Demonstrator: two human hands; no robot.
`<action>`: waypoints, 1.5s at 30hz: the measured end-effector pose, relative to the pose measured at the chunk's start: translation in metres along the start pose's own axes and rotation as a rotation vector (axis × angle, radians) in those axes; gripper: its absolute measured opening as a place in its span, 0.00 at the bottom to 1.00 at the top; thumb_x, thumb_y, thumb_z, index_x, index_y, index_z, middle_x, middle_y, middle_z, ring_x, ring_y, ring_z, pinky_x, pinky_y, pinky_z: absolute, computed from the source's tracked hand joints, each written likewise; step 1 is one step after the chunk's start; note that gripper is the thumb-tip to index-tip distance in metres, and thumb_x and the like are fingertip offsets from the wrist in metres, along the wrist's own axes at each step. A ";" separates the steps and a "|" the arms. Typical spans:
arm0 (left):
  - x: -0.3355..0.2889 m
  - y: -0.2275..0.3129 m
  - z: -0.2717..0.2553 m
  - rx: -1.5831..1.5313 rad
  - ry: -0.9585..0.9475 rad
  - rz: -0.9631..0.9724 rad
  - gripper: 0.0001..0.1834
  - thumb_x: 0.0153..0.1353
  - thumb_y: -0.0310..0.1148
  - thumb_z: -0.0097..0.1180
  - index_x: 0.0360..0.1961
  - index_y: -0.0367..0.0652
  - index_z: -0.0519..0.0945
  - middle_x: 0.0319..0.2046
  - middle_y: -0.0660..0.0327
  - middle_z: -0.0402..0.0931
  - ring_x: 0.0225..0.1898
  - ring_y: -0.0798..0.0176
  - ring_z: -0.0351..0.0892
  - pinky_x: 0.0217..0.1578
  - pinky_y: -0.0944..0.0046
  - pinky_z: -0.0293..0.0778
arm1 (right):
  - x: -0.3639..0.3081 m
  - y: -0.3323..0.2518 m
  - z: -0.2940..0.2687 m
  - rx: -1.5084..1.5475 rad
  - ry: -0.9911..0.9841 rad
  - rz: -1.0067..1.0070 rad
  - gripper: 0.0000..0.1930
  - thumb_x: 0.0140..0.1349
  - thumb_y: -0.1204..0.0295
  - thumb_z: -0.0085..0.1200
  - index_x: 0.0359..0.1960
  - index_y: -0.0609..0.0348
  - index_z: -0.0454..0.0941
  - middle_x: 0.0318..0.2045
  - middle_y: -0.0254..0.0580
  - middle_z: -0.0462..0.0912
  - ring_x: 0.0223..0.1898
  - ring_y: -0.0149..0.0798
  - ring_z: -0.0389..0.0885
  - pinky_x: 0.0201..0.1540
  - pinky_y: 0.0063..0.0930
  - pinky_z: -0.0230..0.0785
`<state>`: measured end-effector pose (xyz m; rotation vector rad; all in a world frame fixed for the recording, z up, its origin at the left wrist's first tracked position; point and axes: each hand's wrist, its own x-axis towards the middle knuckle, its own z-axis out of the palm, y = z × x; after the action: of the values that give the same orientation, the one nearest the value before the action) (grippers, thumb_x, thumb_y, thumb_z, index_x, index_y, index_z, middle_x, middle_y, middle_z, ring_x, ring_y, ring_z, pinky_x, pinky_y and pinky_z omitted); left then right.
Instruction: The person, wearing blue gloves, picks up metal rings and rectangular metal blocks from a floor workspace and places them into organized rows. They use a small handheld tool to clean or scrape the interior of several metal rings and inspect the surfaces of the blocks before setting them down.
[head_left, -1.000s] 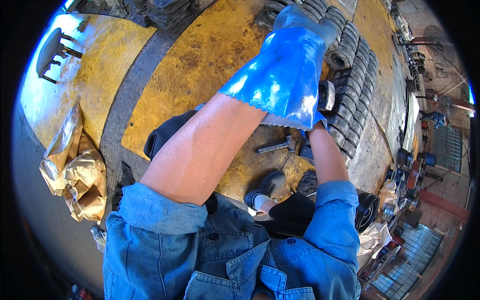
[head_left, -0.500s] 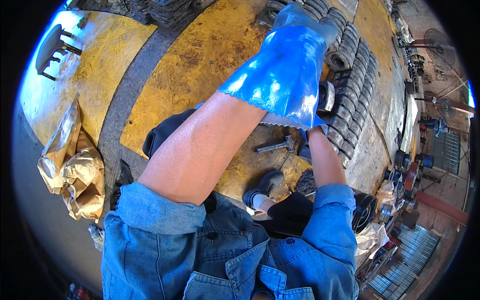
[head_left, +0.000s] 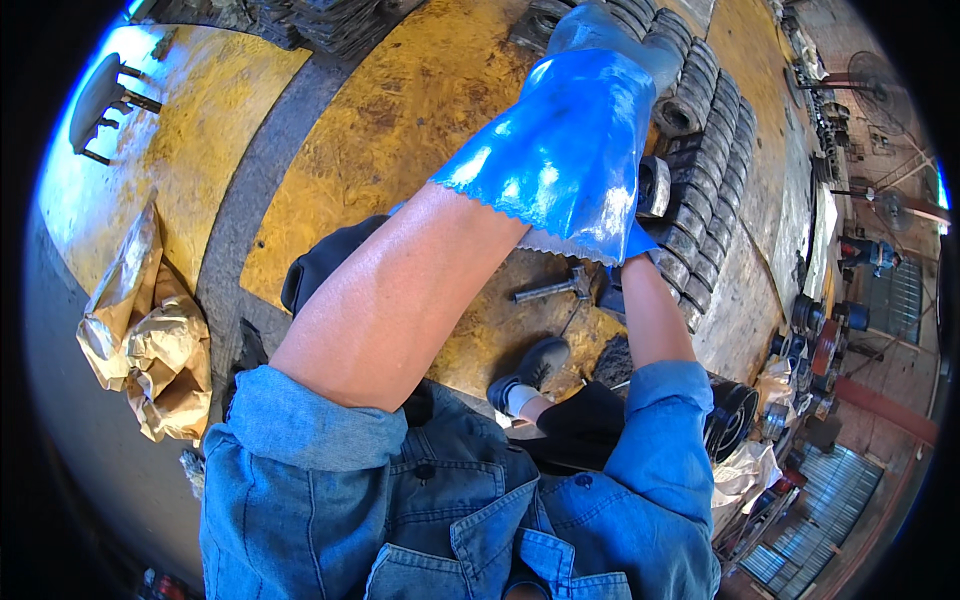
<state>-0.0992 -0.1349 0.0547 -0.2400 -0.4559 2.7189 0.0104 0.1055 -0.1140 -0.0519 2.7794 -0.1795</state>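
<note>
Both my hands wear blue rubber gloves with long cuffs. My left hand [head_left: 610, 45] reaches far forward to the top of the view, over the end of rows of dark metal rings [head_left: 700, 190] lying side by side. Its fingers are hard to make out against the rings. Most of my right hand [head_left: 639, 241] lies behind the left glove's wide cuff, so only a bit of its blue cuff shows and its fingers are hidden. Just beyond it, a single metal ring [head_left: 654, 188] with a shiny rim stands beside the rows; whether the right hand touches it I cannot tell.
A hammer [head_left: 545, 292] lies on the yellow, stained floor [head_left: 370, 130] near my shoe [head_left: 541, 365]. Crumpled brown paper [head_left: 165, 350] and a small stool [head_left: 100, 105] are at left. Dark stacked pieces [head_left: 330, 25] stand at the far edge, fans [head_left: 872, 90] at right.
My arms have hardly moved. The right glove's cuff shows slightly farther out from behind the left cuff, and the view has shifted a little.
</note>
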 end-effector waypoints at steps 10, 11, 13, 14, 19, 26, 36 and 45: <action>-0.004 0.008 0.002 -0.003 -0.004 0.024 0.09 0.67 0.34 0.48 0.43 0.41 0.74 0.33 0.60 0.69 0.33 0.66 0.68 0.37 0.58 0.69 | 0.019 0.000 0.043 -0.108 -0.075 0.064 0.13 0.60 0.64 0.52 0.39 0.56 0.84 0.42 0.58 0.83 0.44 0.61 0.81 0.46 0.52 0.75; -0.005 0.010 0.002 -0.003 -0.002 0.027 0.09 0.67 0.34 0.48 0.43 0.41 0.74 0.33 0.60 0.69 0.32 0.66 0.68 0.37 0.58 0.69 | 0.021 0.001 0.049 -0.102 -0.066 0.041 0.13 0.60 0.65 0.52 0.38 0.56 0.84 0.42 0.59 0.82 0.45 0.61 0.81 0.46 0.52 0.75; 0.001 -0.001 0.004 -0.015 -0.008 0.003 0.09 0.67 0.34 0.48 0.43 0.41 0.75 0.33 0.60 0.69 0.32 0.66 0.68 0.37 0.58 0.69 | 0.023 0.028 0.064 -0.098 -0.036 0.018 0.13 0.59 0.65 0.52 0.36 0.59 0.84 0.40 0.59 0.83 0.43 0.60 0.82 0.44 0.51 0.75; 0.004 -0.008 0.003 -0.029 -0.006 -0.022 0.09 0.67 0.34 0.48 0.42 0.42 0.75 0.33 0.60 0.69 0.32 0.66 0.68 0.37 0.58 0.69 | 0.022 0.045 0.071 -0.098 -0.019 0.009 0.13 0.59 0.65 0.52 0.35 0.60 0.84 0.38 0.59 0.83 0.42 0.60 0.83 0.42 0.51 0.76; 0.000 0.014 0.001 -0.011 -0.009 0.033 0.08 0.67 0.33 0.47 0.42 0.42 0.75 0.32 0.60 0.68 0.32 0.66 0.68 0.37 0.58 0.69 | 0.012 -0.011 0.037 0.254 -0.315 0.155 0.12 0.57 0.69 0.53 0.31 0.67 0.82 0.27 0.60 0.83 0.30 0.54 0.85 0.31 0.44 0.76; 0.001 0.003 -0.001 -0.007 -0.011 0.009 0.08 0.67 0.33 0.46 0.41 0.42 0.75 0.31 0.61 0.67 0.31 0.66 0.67 0.37 0.58 0.69 | -0.001 0.010 0.058 0.514 -0.290 0.072 0.11 0.59 0.72 0.50 0.25 0.67 0.81 0.21 0.52 0.83 0.24 0.43 0.84 0.23 0.38 0.71; 0.007 -0.002 -0.006 0.002 0.007 -0.003 0.07 0.67 0.32 0.45 0.40 0.42 0.75 0.29 0.62 0.66 0.30 0.66 0.66 0.37 0.58 0.69 | -0.051 -0.021 0.018 1.286 -0.269 0.512 0.11 0.63 0.71 0.49 0.30 0.64 0.81 0.26 0.43 0.84 0.22 0.34 0.79 0.23 0.30 0.70; 0.006 -0.002 -0.006 -0.012 0.004 0.001 0.07 0.67 0.31 0.44 0.38 0.43 0.75 0.27 0.62 0.65 0.29 0.66 0.66 0.37 0.58 0.69 | -0.064 -0.032 -0.037 1.132 -0.179 0.533 0.12 0.64 0.69 0.48 0.33 0.65 0.82 0.26 0.41 0.85 0.24 0.34 0.80 0.25 0.30 0.71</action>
<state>-0.1032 -0.1292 0.0490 -0.2491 -0.4717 2.7166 0.0578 0.0819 -0.0530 0.8663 2.0379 -1.4291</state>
